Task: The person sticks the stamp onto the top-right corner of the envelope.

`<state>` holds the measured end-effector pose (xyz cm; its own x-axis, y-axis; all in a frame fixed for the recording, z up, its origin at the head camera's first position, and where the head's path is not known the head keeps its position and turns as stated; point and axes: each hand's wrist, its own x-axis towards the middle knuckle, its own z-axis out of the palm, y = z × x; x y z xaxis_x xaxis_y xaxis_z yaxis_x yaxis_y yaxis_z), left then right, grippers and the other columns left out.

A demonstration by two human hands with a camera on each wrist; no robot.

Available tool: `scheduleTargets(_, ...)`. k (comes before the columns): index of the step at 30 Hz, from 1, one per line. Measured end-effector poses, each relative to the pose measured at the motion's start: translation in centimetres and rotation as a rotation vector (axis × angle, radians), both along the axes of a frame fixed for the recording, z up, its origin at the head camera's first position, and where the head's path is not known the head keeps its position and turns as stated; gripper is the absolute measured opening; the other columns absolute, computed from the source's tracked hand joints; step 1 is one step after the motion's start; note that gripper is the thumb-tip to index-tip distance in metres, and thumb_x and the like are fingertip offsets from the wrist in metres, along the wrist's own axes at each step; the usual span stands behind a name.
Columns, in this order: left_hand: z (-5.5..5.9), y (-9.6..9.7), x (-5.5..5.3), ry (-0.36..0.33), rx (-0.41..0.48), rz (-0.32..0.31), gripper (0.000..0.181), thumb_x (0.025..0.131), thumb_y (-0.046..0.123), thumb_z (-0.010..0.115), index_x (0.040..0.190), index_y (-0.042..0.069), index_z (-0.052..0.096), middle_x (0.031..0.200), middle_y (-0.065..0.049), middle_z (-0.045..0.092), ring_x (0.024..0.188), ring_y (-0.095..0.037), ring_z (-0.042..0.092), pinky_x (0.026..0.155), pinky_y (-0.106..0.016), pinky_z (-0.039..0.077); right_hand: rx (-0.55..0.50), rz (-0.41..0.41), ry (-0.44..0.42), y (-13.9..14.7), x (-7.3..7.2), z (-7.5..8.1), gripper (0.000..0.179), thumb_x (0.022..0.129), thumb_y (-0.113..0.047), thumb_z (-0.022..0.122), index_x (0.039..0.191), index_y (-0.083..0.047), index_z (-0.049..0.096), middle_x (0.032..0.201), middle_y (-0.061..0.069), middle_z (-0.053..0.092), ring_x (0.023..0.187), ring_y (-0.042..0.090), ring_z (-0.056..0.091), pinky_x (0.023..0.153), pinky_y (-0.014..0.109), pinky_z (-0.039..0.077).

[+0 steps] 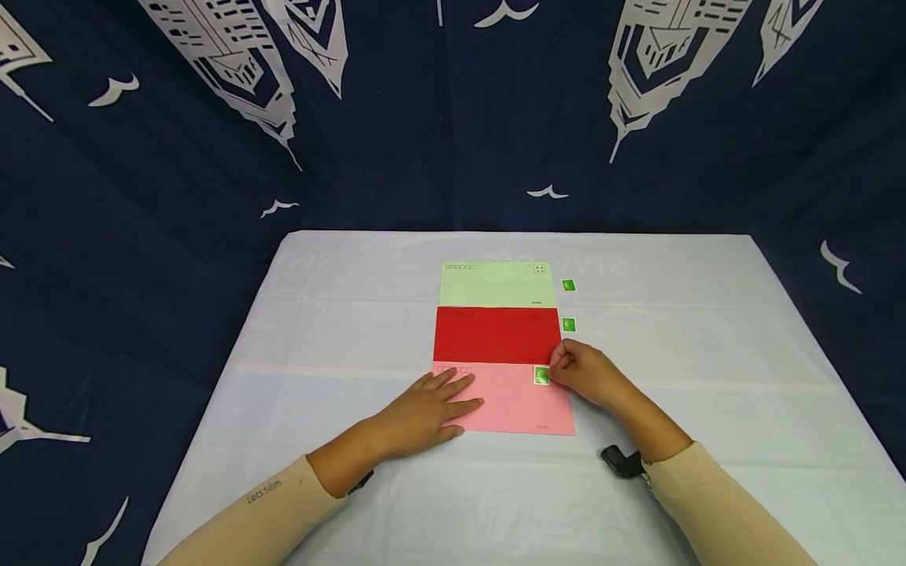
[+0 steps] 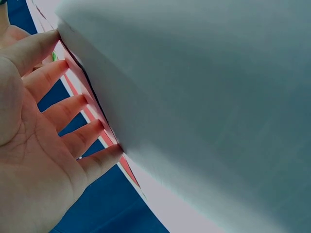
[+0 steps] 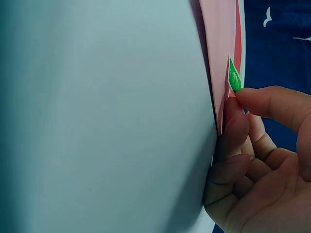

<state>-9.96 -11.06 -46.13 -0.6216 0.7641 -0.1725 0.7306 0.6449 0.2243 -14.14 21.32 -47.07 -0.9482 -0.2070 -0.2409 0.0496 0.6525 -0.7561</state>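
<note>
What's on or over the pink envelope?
The left hand rests on the left side of the pink envelope; the right hand pinches a green stamp over its upper right. Paper beneath left hand and stamp is hidden.

Navy curtain [image 1: 396, 177] with white bird prints [image 1: 548, 191] behind white-covered table [image 1: 708, 314]

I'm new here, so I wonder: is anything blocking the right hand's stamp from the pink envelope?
Nothing visible does: the right hand pinches the green stamp at the upper right of the pink envelope; the left hand rests farther left.
</note>
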Motion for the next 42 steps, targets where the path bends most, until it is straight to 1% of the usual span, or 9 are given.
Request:
scheduleTargets(11, -0.16, 0.01, -0.01, 0.0, -0.006, -0.001, 0.052, 0.104, 0.039, 0.054, 0.154, 0.03, 0.044, 0.167, -0.006, 0.03, 0.155, -0.034, 0.026, 0.125, -0.053, 0.027, 0.084, 0.026, 0.063, -0.48, 0.09, 0.38, 0.007, 0.09, -0.009, 0.067, 0.09, -0.008, 0.06, 0.079, 0.003, 0.06, 0.076, 0.015, 0.054, 0.067, 0.023, 0.044)
scheduleTargets(16, -0.14, 0.02, -0.02, -0.005, -0.001, 0.004, 0.052, 0.104, 0.039, 0.054, 0.154, 0.031, 0.044, 0.167, -0.005, 0.03, 0.156, -0.034, 0.026, 0.125, -0.053, 0.027, 0.119, 0.02, 0.069, -0.71, 0.11, 0.52, 0.007, 0.09, -0.009, 0.066, 0.09, -0.009, 0.059, 0.078, 0.003, 0.059, 0.074, 0.016, 0.053, 0.066, 0.024, 0.044)
scheduleTargets(21, -0.04, 0.05, 0.02, -0.005, 0.0, 0.002, 0.052, 0.104, 0.038, 0.054, 0.154, 0.03, 0.044, 0.167, -0.006, 0.03, 0.155, -0.034, 0.026, 0.125, -0.054, 0.027, 0.127, 0.019, 0.074, -0.86, 0.19, 0.67, 0.007, 0.089, -0.009, 0.066, 0.09, -0.008, 0.059, 0.078, 0.003, 0.058, 0.073, 0.016, 0.052, 0.064, 0.024, 0.043)
scheduleTargets(26, 0.08, 0.08, 0.08, -0.006, -0.002, 0.0, 0.052, 0.104, 0.038, 0.055, 0.154, 0.03, 0.044, 0.167, -0.006, 0.03, 0.155, -0.035, 0.026, 0.125, -0.054, 0.027, 0.144, 0.015, 0.071, -0.85, 0.19, 0.5, 0.007, 0.089, -0.008, 0.065, 0.09, -0.009, 0.058, 0.076, 0.002, 0.057, 0.073, 0.016, 0.052, 0.064, 0.023, 0.042)
scheduleTargets(35, -0.11, 0.03, 0.07, -0.005, -0.006, 0.004, 0.052, 0.104, 0.038, 0.055, 0.154, 0.03, 0.044, 0.167, -0.006, 0.03, 0.156, -0.033, 0.026, 0.125, -0.053, 0.027, 0.145, 0.01, 0.068, -0.87, 0.05, 0.13, 0.008, 0.087, -0.009, 0.065, 0.091, -0.009, 0.058, 0.077, 0.003, 0.058, 0.074, 0.016, 0.052, 0.065, 0.024, 0.043)
scheduleTargets(42, -0.09, 0.0, 0.06, -0.003, -0.005, 0.004, 0.052, 0.104, 0.038, 0.055, 0.154, 0.03, 0.044, 0.167, -0.006, 0.03, 0.155, -0.034, 0.026, 0.125, -0.053, 0.027, 0.156, 0.004, 0.067, -0.83, 0.17, 0.24, 0.005, 0.091, -0.011, 0.063, 0.091, -0.009, 0.058, 0.077, 0.002, 0.057, 0.073, 0.017, 0.052, 0.065, 0.025, 0.042)
